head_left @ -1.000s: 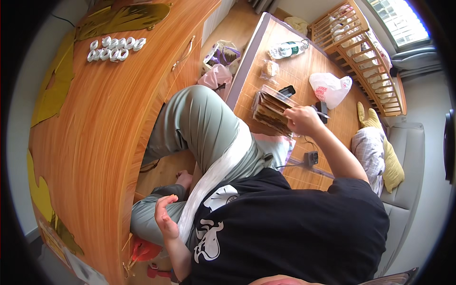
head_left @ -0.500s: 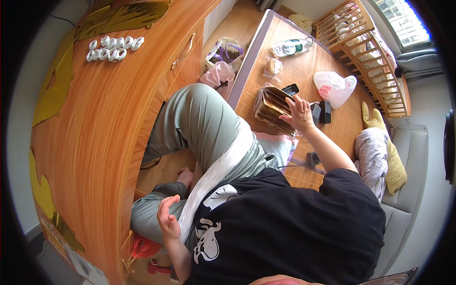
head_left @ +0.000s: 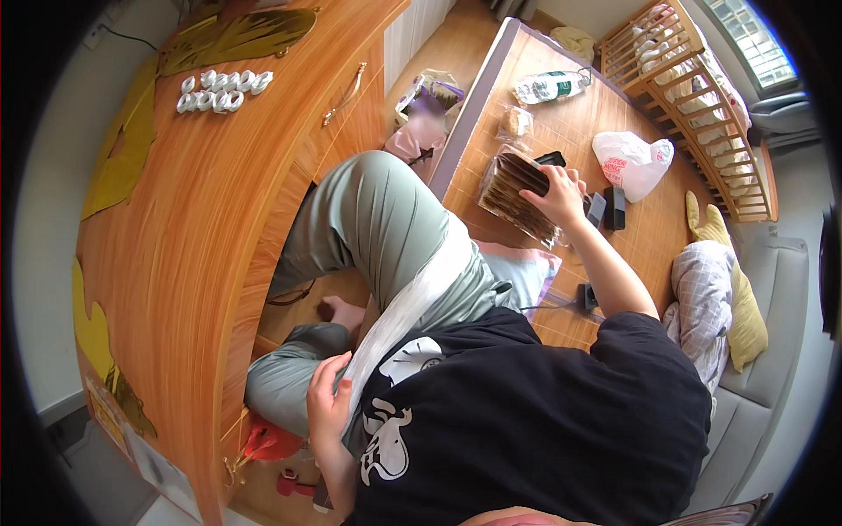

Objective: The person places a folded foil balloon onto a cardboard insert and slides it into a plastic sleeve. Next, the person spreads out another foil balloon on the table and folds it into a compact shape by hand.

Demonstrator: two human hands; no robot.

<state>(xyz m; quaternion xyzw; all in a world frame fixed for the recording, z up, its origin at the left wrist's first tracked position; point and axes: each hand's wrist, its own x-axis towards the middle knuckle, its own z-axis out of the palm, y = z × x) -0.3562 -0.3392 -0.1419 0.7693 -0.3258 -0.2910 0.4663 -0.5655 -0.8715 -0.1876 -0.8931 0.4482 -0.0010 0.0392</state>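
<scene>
My right hand [head_left: 560,195] is at a stack of thin brown sheets [head_left: 513,197] in clear plastic wrapping. Its thumb and fingers are bent over the stack's upper right edge, gripping some of the sheets. My left hand [head_left: 328,396] rests by my bent leg, with its fingers loosely apart and nothing in them. Beside it, a long white strip [head_left: 421,294] runs across my grey-green trousers. A dark case [head_left: 551,159] lies behind the stack, and black box-shaped items [head_left: 614,208] stand to the right of my right hand.
Several small white rolls [head_left: 219,81] and gold foil sheets [head_left: 237,39] lie on the wooden desk [head_left: 210,202] at left. The low wooden surface [head_left: 570,118] holds a water bottle [head_left: 551,86], a wrapped food piece [head_left: 516,123] and a white plastic bag [head_left: 631,164]. Bags [head_left: 421,131] stand between them.
My right hand has closed more over the edge of the brown sheets, which sit more upright together. My left hand has lowered toward my leg. The view has shifted slightly.
</scene>
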